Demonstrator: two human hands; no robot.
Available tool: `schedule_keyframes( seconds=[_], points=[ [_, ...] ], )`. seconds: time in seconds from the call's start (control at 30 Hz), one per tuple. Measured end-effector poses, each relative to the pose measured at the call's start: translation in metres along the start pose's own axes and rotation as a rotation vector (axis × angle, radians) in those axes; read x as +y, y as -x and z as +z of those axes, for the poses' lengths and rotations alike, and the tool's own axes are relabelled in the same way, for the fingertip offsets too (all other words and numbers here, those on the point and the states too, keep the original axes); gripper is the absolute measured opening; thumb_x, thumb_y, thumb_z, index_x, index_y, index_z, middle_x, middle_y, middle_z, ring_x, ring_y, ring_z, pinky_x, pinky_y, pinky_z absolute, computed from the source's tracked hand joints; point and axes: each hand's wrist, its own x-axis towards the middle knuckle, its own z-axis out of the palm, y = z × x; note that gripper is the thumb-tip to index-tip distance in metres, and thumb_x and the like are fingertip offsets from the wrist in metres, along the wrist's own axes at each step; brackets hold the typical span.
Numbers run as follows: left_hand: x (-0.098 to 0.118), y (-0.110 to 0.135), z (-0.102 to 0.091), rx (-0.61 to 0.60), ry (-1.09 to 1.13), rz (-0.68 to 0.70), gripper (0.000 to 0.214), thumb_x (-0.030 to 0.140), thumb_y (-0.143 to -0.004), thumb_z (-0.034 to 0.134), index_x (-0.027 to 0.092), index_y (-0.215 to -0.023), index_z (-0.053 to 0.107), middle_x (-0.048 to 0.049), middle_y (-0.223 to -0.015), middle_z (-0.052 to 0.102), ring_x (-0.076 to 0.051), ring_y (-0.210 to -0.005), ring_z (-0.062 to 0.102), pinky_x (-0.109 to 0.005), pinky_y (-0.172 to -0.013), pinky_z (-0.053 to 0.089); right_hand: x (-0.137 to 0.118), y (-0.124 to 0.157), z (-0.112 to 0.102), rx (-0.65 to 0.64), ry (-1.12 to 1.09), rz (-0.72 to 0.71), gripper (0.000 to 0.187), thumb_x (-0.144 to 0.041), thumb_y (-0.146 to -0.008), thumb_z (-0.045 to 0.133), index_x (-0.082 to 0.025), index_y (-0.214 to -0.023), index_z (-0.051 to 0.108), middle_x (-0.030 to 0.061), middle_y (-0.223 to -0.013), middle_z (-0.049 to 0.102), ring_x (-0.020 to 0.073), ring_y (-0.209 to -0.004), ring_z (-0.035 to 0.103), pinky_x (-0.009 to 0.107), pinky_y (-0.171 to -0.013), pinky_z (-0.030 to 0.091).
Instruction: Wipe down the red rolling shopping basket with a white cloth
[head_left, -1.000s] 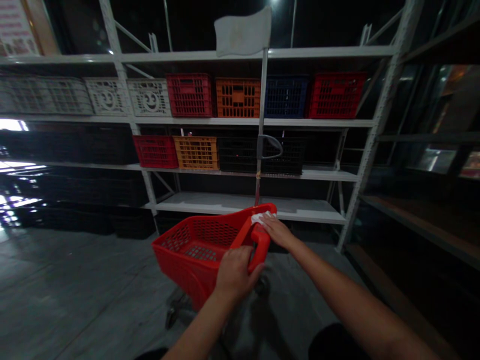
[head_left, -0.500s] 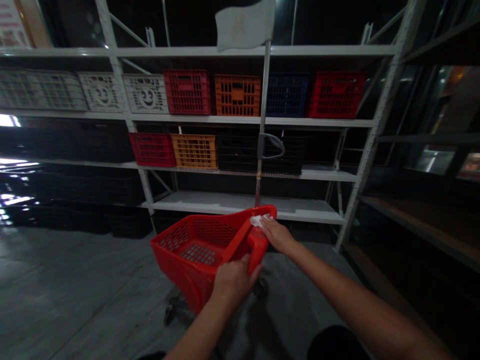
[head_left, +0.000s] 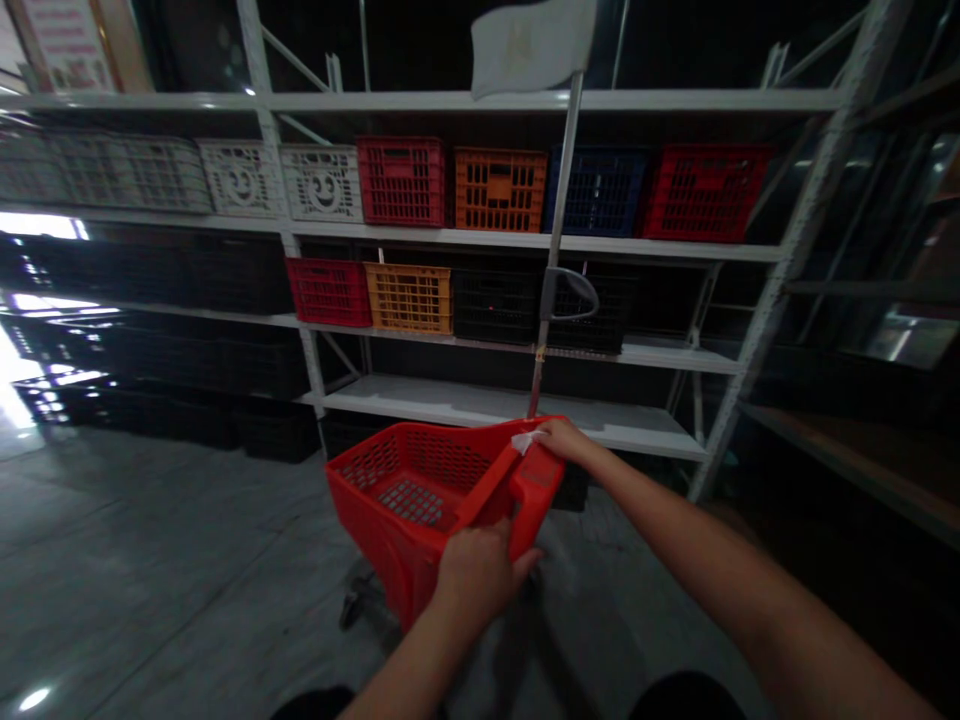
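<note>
A red plastic shopping cart [head_left: 382, 545] stands before me on dark wheels, its perforated basket turned toward the left. My left hand [head_left: 480, 570] is wrapped round the near end of its handle. Over at the handle's far corner, my right hand [head_left: 562, 438] presses a crumpled white cloth or tissue [head_left: 527, 440] against the red plastic; its fingertips are partly hidden. From that far corner rises a metal pole [head_left: 561, 190] with a grey loop grip [head_left: 574, 295] and a pale flag-shaped sign [head_left: 532, 48] on top.
White metal shelving [head_left: 525, 237] runs behind the cart, bearing an orange crate [head_left: 501, 188], a yellow crate [head_left: 410, 298], white smiley crates [head_left: 322, 184] and several others. Dark shelves [head_left: 855, 470] stand at the right. Grey floor [head_left: 187, 560] spreads to the left.
My right hand has slid with the white cloth along the handle's far corner, and less of the cloth shows. My left hand keeps its grip. The view has swung slightly left.
</note>
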Motion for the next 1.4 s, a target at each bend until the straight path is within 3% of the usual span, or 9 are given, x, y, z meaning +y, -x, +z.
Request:
schedule_keyframes(
  seconds=[0.17, 0.4, 0.47, 0.7, 0.93, 1.07, 1.2, 1.3, 1.4],
  points=[
    [-0.002, 0.000, -0.002, -0.007, 0.011, 0.010, 0.048, 0.061, -0.076, 0.040, 0.020, -0.092, 0.060, -0.0085, -0.083, 0.068, -0.024, -0.080, 0.063, -0.033, -0.072, 0.045, -0.022, -0.022, 0.000, -0.263, 0.043, -0.191, 0.024, -0.021, -0.084, 0.048, -0.011, -0.083, 0.069, 0.0072, -0.082, 0.069, 0.0154, -0.071, 0.060, 0.021, -0.064, 0.042],
    [-0.020, 0.002, -0.004, -0.007, 0.047, 0.025, 0.051, 0.063, -0.075, 0.039, 0.022, -0.096, 0.061, -0.0079, -0.087, 0.068, -0.025, -0.084, 0.062, -0.035, -0.075, 0.045, -0.069, -0.002, 0.007, -0.466, 0.028, -0.493, 0.027, -0.028, -0.086, 0.045, -0.015, -0.088, 0.069, 0.0042, -0.084, 0.068, 0.0143, -0.072, 0.060, 0.021, -0.065, 0.042],
    [-0.026, 0.003, -0.005, -0.017, 0.045, 0.025, 0.051, 0.063, -0.074, 0.039, 0.022, -0.094, 0.062, -0.0082, -0.086, 0.068, -0.025, -0.084, 0.062, -0.034, -0.076, 0.045, -0.068, -0.001, 0.004, -0.462, 0.041, -0.531, 0.029, -0.028, -0.087, 0.043, -0.015, -0.092, 0.068, 0.0049, -0.086, 0.068, 0.0144, -0.073, 0.060, 0.021, -0.066, 0.042],
    [-0.039, 0.004, -0.008, -0.020, 0.045, 0.036, 0.052, 0.064, -0.074, 0.037, 0.023, -0.092, 0.063, -0.0076, -0.086, 0.068, -0.024, -0.085, 0.062, -0.032, -0.076, 0.045, -0.029, -0.023, -0.009, -0.351, 0.178, -0.316, 0.032, -0.018, -0.087, 0.038, -0.009, -0.088, 0.068, 0.0101, -0.087, 0.069, 0.0163, -0.073, 0.061, 0.022, -0.065, 0.042],
    [-0.046, 0.001, -0.008, -0.011, -0.003, 0.034, 0.050, 0.065, -0.073, 0.038, 0.024, -0.088, 0.063, -0.0055, -0.082, 0.069, -0.023, -0.079, 0.063, -0.031, -0.069, 0.046, -0.062, -0.011, 0.003, -0.303, 0.188, -0.389, 0.031, -0.026, -0.087, 0.041, -0.012, -0.087, 0.069, 0.0115, -0.088, 0.069, 0.0193, -0.075, 0.062, 0.026, -0.068, 0.043],
    [-0.051, -0.001, -0.005, 0.021, -0.019, 0.048, 0.049, 0.065, -0.073, 0.039, 0.027, -0.093, 0.063, -0.0051, -0.083, 0.069, -0.022, -0.080, 0.063, -0.031, -0.071, 0.045, -0.074, 0.029, 0.015, -0.128, 0.025, -0.573, 0.033, -0.029, -0.091, 0.035, -0.018, -0.100, 0.065, 0.0069, -0.099, 0.067, 0.0178, -0.090, 0.061, 0.027, -0.081, 0.044],
    [-0.056, -0.005, -0.010, -0.016, -0.014, 0.077, 0.047, 0.062, -0.075, 0.040, 0.026, -0.096, 0.062, -0.0045, -0.087, 0.069, -0.020, -0.081, 0.062, -0.028, -0.073, 0.043, -0.061, 0.074, 0.059, 0.243, -0.081, -0.677, 0.036, -0.024, -0.090, 0.034, -0.019, -0.120, 0.052, 0.0071, -0.125, 0.053, 0.0169, -0.122, 0.041, 0.036, -0.103, 0.030],
    [-0.055, -0.008, -0.021, -0.079, -0.002, 0.113, 0.043, 0.058, -0.078, 0.038, 0.025, -0.089, 0.063, -0.0038, -0.085, 0.068, -0.019, -0.081, 0.062, -0.027, -0.072, 0.043, -0.030, 0.084, 0.091, 0.523, -0.101, -0.518, 0.041, -0.020, -0.089, 0.031, -0.017, -0.129, 0.044, 0.0087, -0.132, 0.045, 0.0177, -0.128, 0.031, 0.043, -0.106, 0.024],
    [-0.046, -0.011, -0.031, -0.045, -0.083, 0.105, 0.043, 0.056, -0.078, 0.039, 0.021, -0.088, 0.063, -0.0075, -0.090, 0.067, -0.023, -0.088, 0.060, -0.032, -0.080, 0.042, 0.001, 0.069, 0.102, 0.759, -0.241, -0.119, 0.045, -0.020, -0.090, 0.022, -0.013, -0.131, 0.040, 0.0114, -0.134, 0.042, 0.0189, -0.129, 0.029, 0.046, -0.106, 0.024]
  ],
)
